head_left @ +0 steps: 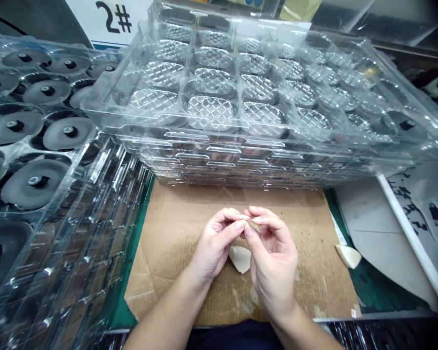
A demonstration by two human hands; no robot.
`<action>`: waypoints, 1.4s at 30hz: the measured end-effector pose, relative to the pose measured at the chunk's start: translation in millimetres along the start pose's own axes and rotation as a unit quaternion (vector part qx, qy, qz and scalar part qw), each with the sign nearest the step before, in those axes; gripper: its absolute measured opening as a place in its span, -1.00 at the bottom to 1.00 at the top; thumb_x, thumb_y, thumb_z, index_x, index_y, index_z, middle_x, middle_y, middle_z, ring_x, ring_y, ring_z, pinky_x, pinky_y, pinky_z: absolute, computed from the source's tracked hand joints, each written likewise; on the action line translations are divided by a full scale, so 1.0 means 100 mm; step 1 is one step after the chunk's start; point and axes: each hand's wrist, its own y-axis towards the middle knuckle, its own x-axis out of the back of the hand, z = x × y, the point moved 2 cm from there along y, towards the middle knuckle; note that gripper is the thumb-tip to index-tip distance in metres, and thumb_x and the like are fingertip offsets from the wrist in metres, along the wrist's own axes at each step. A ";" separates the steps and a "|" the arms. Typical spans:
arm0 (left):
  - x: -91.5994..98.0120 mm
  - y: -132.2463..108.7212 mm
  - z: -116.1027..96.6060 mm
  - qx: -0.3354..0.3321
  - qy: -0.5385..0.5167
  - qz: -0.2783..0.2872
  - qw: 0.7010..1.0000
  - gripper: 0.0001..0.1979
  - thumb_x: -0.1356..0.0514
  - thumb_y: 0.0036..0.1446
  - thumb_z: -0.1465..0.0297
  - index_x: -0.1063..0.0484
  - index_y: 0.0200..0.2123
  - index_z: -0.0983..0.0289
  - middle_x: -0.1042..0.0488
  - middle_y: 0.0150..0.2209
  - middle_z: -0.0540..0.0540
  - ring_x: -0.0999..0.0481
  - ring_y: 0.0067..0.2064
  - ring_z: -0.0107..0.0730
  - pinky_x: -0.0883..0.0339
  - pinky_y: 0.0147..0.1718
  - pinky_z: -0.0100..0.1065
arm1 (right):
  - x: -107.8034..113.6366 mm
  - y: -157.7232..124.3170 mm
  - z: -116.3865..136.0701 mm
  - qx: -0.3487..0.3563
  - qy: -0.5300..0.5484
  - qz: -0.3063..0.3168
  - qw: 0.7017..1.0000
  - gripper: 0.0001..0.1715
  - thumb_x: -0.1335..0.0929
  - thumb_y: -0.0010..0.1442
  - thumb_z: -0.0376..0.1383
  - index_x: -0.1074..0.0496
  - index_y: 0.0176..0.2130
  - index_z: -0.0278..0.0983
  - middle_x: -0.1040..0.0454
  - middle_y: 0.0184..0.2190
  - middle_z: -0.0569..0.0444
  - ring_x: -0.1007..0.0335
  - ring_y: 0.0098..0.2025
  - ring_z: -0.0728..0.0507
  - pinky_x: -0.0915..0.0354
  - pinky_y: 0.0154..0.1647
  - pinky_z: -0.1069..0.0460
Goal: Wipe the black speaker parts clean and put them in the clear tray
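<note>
Workbench: a green work surface [118, 311] is showing around the edges of a crowded station, viewed from above.
Clear trays: a tall stack of transparent trays [233, 150] is filling the top centre and upper right of the frame; crosshatched pockets are catching the light, and a dark disc [396, 121] is sitting in one at the right.
Loaded trays: another stack [95, 204] is lining the left side, its top pockets holding grey discs [56, 136] with black centres.
Base: a cardboard sheet [175, 209] is lying across the lower centre.
Right side: a white panel [375, 243] with a curved edge is standing beside it.
Hands: the left hand [213, 240] and right hand [273, 248] are meeting just below centre, fingers bent, partly closed, tips together; whether they are gripping anything, I cannot tell.
Sign: a white sign [95, 14] is reading "2#" at upper left.
Pale pieces: a cream three-sided piece [240, 258] is lying below and between the hands, partly hidden; a similar piece [349, 256] is resting near the cardboard's right edge.
</note>
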 end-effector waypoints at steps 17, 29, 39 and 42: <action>0.01 0.01 0.01 -0.004 0.008 0.009 1.000 -0.96 -0.28 -0.01 0.48 -0.51 -0.44 0.23 -0.45 -0.36 -0.08 -0.41 -0.32 -0.63 -0.28 -0.32 -0.59 | 0.03 0.02 -0.03 0.011 0.014 0.022 1.000 -0.73 -0.31 0.14 -0.55 -0.41 -0.25 -0.20 -0.34 -0.11 0.10 -0.35 -0.05 -0.01 -0.34 -0.01 0.13; 0.03 0.01 0.01 -0.010 0.007 0.021 1.000 -0.96 -0.31 -0.05 0.46 -0.52 -0.46 0.22 -0.45 -0.37 -0.07 -0.41 -0.31 -0.61 -0.27 -0.30 -0.58 | 0.02 0.01 -0.01 0.031 0.006 0.027 0.999 -0.71 -0.30 0.15 -0.57 -0.41 -0.24 -0.21 -0.33 -0.12 0.09 -0.35 -0.06 0.00 -0.34 -0.02 0.15; 0.06 0.01 0.00 -0.004 0.012 0.034 0.999 -0.97 -0.33 -0.07 0.42 -0.54 -0.47 0.24 -0.42 -0.40 -0.05 -0.40 -0.34 -0.61 -0.27 -0.34 -0.58 | 0.02 -0.03 0.02 0.017 0.020 0.036 0.999 -0.69 -0.30 0.14 -0.57 -0.41 -0.23 -0.19 -0.32 -0.10 0.11 -0.33 -0.03 0.01 -0.34 -0.01 0.15; 0.06 0.01 0.01 0.001 0.021 0.034 0.999 -0.94 -0.34 -0.10 0.41 -0.53 -0.49 0.26 -0.41 -0.40 -0.03 -0.40 -0.35 -0.58 -0.28 -0.36 -0.57 | 0.04 -0.06 0.02 0.015 0.018 0.034 0.999 -0.70 -0.30 0.15 -0.55 -0.41 -0.23 -0.17 -0.32 -0.11 0.12 -0.33 -0.03 0.01 -0.34 0.00 0.14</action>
